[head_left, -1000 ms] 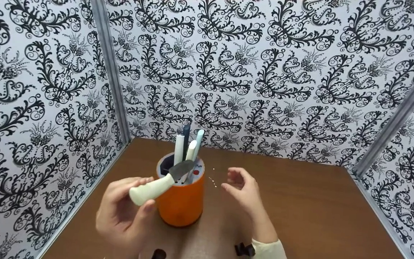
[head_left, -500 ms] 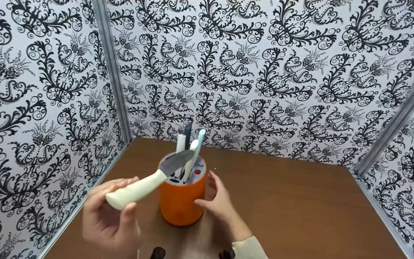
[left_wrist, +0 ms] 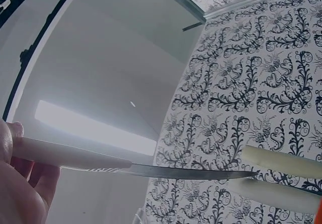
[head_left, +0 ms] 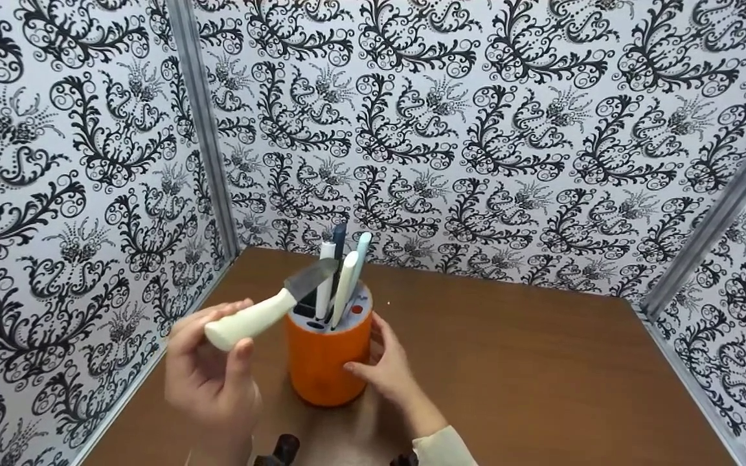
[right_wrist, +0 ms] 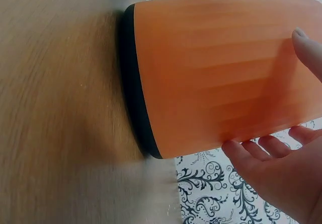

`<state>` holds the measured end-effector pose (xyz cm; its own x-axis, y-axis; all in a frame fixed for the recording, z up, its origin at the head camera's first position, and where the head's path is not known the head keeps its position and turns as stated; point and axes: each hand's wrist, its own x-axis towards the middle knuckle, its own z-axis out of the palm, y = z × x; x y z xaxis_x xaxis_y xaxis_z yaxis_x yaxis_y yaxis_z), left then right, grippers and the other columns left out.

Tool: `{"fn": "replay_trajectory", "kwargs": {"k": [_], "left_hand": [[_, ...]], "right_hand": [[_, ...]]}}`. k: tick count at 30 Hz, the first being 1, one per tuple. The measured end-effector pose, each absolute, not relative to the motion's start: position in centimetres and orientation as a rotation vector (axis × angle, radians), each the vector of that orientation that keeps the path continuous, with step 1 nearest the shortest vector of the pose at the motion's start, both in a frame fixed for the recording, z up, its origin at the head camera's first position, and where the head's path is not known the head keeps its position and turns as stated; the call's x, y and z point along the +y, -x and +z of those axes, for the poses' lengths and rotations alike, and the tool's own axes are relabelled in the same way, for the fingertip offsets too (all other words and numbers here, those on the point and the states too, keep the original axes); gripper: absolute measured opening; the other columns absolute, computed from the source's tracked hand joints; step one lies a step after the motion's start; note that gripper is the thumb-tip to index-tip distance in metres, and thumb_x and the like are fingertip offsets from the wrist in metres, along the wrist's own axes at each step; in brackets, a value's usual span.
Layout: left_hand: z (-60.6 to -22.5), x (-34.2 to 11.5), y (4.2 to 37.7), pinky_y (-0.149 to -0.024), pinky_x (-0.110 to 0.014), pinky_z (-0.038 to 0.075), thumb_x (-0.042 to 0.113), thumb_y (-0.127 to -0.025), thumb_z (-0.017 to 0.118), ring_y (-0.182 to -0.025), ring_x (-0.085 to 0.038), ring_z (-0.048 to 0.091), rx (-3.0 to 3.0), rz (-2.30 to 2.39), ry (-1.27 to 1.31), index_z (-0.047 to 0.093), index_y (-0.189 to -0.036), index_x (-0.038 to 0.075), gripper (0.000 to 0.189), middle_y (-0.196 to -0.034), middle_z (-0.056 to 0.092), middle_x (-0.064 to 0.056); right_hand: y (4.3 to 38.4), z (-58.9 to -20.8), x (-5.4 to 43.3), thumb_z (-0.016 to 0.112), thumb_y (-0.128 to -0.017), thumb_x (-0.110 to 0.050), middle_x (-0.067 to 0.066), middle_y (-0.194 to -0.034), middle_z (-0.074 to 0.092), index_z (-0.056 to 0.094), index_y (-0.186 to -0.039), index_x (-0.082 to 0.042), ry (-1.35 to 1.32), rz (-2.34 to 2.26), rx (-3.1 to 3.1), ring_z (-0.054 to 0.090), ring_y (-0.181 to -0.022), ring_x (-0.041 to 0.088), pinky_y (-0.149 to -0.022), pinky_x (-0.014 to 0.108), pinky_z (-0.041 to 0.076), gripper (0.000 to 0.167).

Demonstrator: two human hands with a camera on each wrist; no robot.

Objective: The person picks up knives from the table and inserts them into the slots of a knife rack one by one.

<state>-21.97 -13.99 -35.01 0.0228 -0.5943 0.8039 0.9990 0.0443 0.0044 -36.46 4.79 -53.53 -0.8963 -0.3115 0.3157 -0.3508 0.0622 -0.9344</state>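
My left hand [head_left: 212,382] pinches a small knife [head_left: 250,321] by its cream handle, thumb below and fingers above. Its short grey blade points up and to the right, overlapping the knife handles behind it in the head view. An orange round knife block [head_left: 326,369] stands upright on the table. On its right side my right hand [head_left: 392,369] grips the wall, thumb at the front and fingers round the far side. The right wrist view shows those fingertips [right_wrist: 232,147] at the orange wall, above the block's black base [right_wrist: 133,83].
Several knives stand in the block, among them a white handle [head_left: 325,278], a dark blue handle [head_left: 339,238], a cream handle [head_left: 347,278] and a light blue handle [head_left: 363,249]. Patterned walls [head_left: 451,162] enclose the brown wooden table [head_left: 541,369] at the back and sides.
My right hand has moved left from beside the block and taken hold of it. The knife in my left hand has shifted a little left and up, its blade now further from the block's top.
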Motion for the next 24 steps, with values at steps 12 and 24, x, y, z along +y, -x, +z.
{"fn": "replay_trajectory", "kwargs": {"k": [12,24], "left_hand": [[-35.8,-15.9,26.8,-0.094,-0.033,0.062,0.009,-0.094,0.08,-0.102,-0.026,0.071,-1.071,-1.354,0.748,0.055,-0.11,-0.03,0.049,-0.108,0.069,-0.021],[-36.1,-16.0,29.3,-0.093,-0.032,0.063,-0.014,-0.09,0.069,-0.105,-0.027,0.071,-1.309,-1.369,0.783,0.063,-0.118,-0.019,0.029,-0.107,0.065,-0.029]], "right_hand": [[36.2,-53.1,4.5,0.092,-0.084,-0.018,0.018,-0.163,0.046,0.036,-0.163,-0.012,-0.654,2.002,-2.293,0.054,-0.143,0.043,-0.114,0.056,0.051,0.097],[35.8,-53.3,4.7,0.092,-0.085,-0.025,0.016,-0.163,0.047,0.036,-0.164,-0.013,-0.616,1.951,-2.336,0.052,-0.145,0.043,-0.115,0.057,0.05,0.098]]}}
